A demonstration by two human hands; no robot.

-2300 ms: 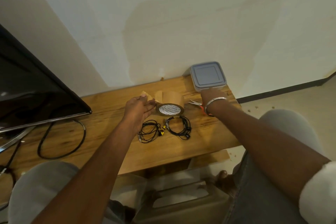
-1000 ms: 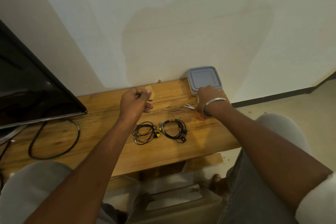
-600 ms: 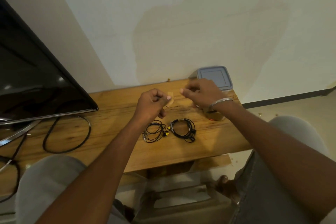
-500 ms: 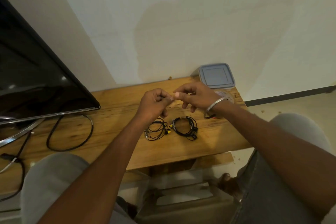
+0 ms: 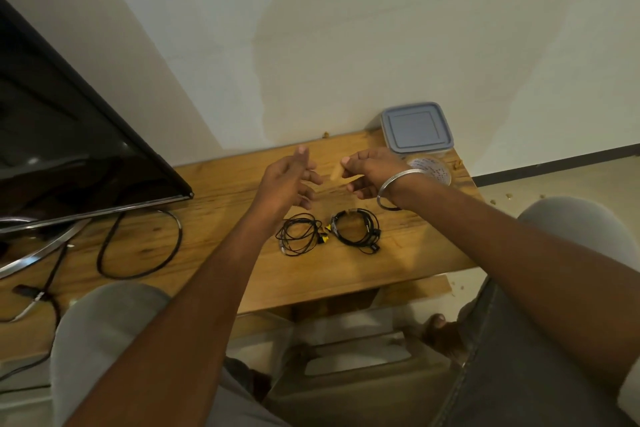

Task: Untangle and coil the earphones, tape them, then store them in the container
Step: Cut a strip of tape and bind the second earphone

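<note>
Two coiled black earphones lie side by side on the wooden table (image 5: 214,253): the left coil (image 5: 298,233) is loose, the right coil (image 5: 356,229) is tighter with a strip of tape across its top. Above them my right hand (image 5: 369,170) pinches a small brown piece of tape (image 5: 336,172) between thumb and forefinger. My left hand (image 5: 289,180) hovers just left of it with spread, relaxed fingers, holding nothing. The container (image 5: 417,127), with its grey-blue lid on, stands at the table's back right corner. The tape roll (image 5: 433,170) lies in front of it, partly behind my right wrist.
A black TV screen (image 5: 69,149) on a metal stand fills the left side, with a looped black cable (image 5: 138,246) on the table beside it. The table's right edge drops to the floor. My knees are below the front edge.
My left hand has let go of the tape piece and opened, moving slightly left. My right hand now holds the piece alone. Earlier the right hand put down the scissors and the roll.
</note>
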